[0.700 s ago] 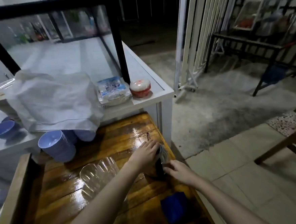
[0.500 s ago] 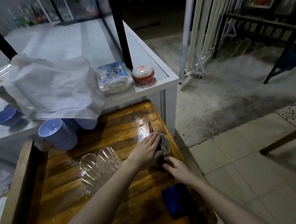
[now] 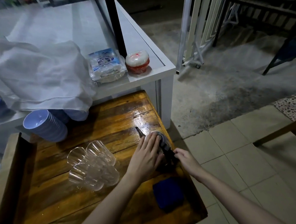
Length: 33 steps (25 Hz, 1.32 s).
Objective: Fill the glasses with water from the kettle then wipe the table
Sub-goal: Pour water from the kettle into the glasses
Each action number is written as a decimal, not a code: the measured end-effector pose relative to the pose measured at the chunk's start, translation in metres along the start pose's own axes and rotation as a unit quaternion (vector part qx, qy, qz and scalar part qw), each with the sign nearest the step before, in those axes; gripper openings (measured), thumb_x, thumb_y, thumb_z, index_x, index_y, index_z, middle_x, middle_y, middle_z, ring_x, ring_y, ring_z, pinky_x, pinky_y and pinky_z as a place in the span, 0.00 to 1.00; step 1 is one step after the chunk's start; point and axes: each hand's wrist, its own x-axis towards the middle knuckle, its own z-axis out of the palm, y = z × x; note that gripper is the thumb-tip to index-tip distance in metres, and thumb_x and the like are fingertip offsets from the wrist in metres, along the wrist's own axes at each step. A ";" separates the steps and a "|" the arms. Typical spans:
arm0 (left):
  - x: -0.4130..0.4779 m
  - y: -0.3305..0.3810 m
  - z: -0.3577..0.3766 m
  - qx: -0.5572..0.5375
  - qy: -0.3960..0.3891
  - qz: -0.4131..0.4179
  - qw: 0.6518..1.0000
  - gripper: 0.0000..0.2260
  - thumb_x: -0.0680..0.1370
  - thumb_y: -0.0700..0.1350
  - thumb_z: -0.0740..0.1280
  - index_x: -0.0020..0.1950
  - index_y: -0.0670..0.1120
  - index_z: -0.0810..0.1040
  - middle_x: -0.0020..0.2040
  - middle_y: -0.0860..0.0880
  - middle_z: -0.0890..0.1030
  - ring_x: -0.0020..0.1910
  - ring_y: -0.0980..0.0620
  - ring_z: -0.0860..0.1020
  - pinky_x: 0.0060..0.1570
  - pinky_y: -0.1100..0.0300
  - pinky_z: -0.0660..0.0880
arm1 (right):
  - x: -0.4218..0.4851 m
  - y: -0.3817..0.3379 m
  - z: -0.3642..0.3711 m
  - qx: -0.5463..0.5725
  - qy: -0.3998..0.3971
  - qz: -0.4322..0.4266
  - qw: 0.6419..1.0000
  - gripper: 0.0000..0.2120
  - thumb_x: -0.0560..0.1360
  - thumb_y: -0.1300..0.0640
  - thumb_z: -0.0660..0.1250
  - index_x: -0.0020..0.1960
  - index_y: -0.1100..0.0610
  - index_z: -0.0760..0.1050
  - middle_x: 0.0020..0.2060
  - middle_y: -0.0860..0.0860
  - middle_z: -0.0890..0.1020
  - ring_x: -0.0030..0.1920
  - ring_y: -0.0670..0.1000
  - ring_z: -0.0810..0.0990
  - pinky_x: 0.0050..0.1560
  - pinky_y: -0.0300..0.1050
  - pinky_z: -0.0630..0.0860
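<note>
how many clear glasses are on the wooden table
3, clustered left of the kettle: one at the back left, one at the back right, one nearest the camera. Their transparent walls overlap, so another could be hidden among them.

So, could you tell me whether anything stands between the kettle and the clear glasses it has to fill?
Nothing visible does: bare wooden tabletop separates the metal kettle from the clear ribbed glasses left of it. The blue cloth lies nearer, aside.
</note>
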 end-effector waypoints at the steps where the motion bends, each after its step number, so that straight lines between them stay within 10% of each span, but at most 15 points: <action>1: 0.001 0.005 0.001 -0.005 0.000 0.007 1.000 0.28 0.83 0.58 0.47 0.78 0.43 0.52 0.79 0.43 0.55 0.78 0.46 0.51 0.76 0.47 0.53 | -0.003 0.000 -0.005 0.013 0.020 0.010 1.000 0.13 0.82 0.63 0.53 0.43 0.60 0.73 0.38 0.55 0.76 0.40 0.49 0.75 0.37 0.31 0.69; 12: 0.002 0.033 -0.002 -0.045 -0.028 -0.003 0.999 0.30 0.83 0.60 0.45 0.79 0.45 0.44 0.79 0.47 0.44 0.78 0.49 0.41 0.77 0.49 0.44 | -0.022 -0.020 0.001 0.211 0.153 0.048 0.964 0.14 0.81 0.60 0.55 0.41 0.57 0.75 0.36 0.51 0.78 0.38 0.47 0.74 0.39 0.40 0.71; 33: -0.076 0.009 -0.060 -0.153 0.094 -0.126 0.976 0.32 0.78 0.63 0.36 0.78 0.46 0.41 0.79 0.47 0.41 0.78 0.52 0.38 0.76 0.55 0.40 | -0.034 -0.101 0.038 0.067 0.047 -0.071 0.994 0.15 0.80 0.58 0.59 0.36 0.58 0.75 0.30 0.50 0.76 0.37 0.50 0.74 0.39 0.45 0.72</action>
